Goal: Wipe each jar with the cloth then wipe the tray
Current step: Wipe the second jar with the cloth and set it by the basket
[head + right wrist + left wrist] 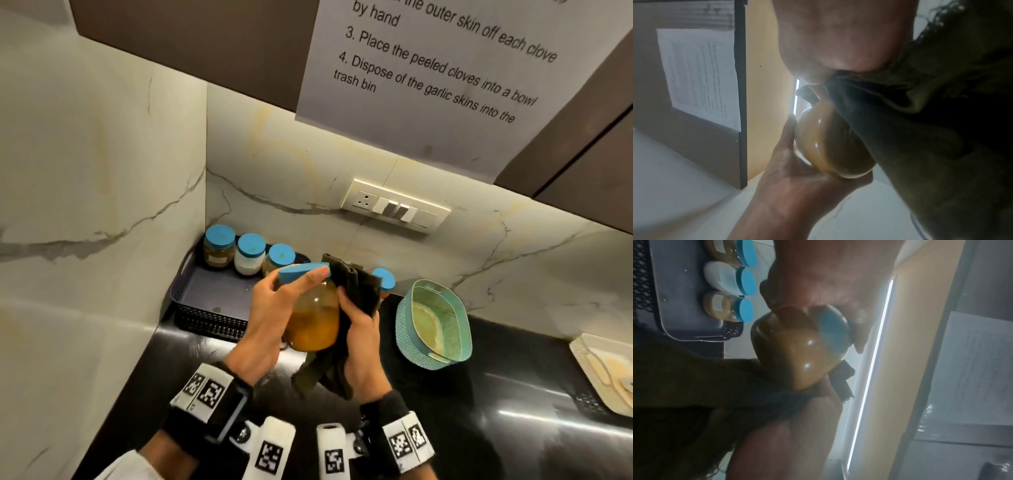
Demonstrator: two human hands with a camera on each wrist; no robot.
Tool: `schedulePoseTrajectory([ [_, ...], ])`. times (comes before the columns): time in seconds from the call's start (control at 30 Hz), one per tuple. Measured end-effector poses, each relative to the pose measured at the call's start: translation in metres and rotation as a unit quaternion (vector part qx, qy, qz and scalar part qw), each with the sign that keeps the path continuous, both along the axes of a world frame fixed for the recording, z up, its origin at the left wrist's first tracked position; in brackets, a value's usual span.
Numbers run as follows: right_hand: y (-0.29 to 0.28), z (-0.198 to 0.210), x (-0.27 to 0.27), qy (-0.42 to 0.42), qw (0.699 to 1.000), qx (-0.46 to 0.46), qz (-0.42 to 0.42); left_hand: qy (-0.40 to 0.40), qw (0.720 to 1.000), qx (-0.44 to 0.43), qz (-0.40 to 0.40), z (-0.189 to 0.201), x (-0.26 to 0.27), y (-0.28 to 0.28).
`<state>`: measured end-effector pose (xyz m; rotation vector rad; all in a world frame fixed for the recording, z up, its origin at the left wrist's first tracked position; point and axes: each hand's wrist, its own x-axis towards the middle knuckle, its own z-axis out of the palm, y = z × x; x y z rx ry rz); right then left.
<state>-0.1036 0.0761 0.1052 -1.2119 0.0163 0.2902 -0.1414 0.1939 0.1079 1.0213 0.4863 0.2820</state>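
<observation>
- Left hand [274, 308] grips a jar [313, 322] of orange-brown stuff, fingers over its blue lid [303, 271], jar lifted and tilted above the counter [479, 411].
- Right hand [363, 346] clutches a dark cloth [356, 284] and presses it to the jar's right side; cloth ends stick up past the lid and hang down below the hand.
- Hidden: jar's right flank lies under the cloth; its left side sits behind the left palm. Both wrist views are blurred; the right wrist view shows mostly cloth and the jar's base.
- Tray [219, 291], dark with mesh walls, sits in the counter corner against the marble wall [85, 171]; its right end is cut off by the hands.
- Jars counted: five. Three stand in a row at the tray's back, with tan [219, 250], white [250, 257] and tan [278, 258] contents, the third partly behind the held lid. A fourth jar [385, 281] peeks out behind the cloth, only lid and a bit of body visible; cannot tell if it stands in the tray. The fifth is the held one. All have blue lids.
- Teal basket [404, 329] stands on the counter just right of the hands, something pale inside.
- Cream tray [582, 356], cropped, at far right edge.
- Switch plate [397, 207] on the back wall; printed sheet [438, 68] taped to the cabinet above, top lines cut off.
</observation>
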Motion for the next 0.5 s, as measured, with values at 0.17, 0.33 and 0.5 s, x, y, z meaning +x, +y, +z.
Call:
schedulePoseTrajectory([
  [0.17, 0.006, 0.003, -0.01, -0.067, 0.997, -0.037, -0.005, 0.017, 1.0, -0.006, 0.021, -0.001, 0.007, -0.003],
  [0.33, 0.002, -0.008, -0.039, -0.219, 0.971, -0.095, -0.028, -0.008, 0.999, -0.011, 0.036, -0.004, 0.008, 0.0],
  [0.5, 0.006, -0.002, -0.01, -0.122, 0.987, -0.101, -0.014, -0.014, 0.999, -0.009, 0.032, -0.008, 0.007, -0.006],
])
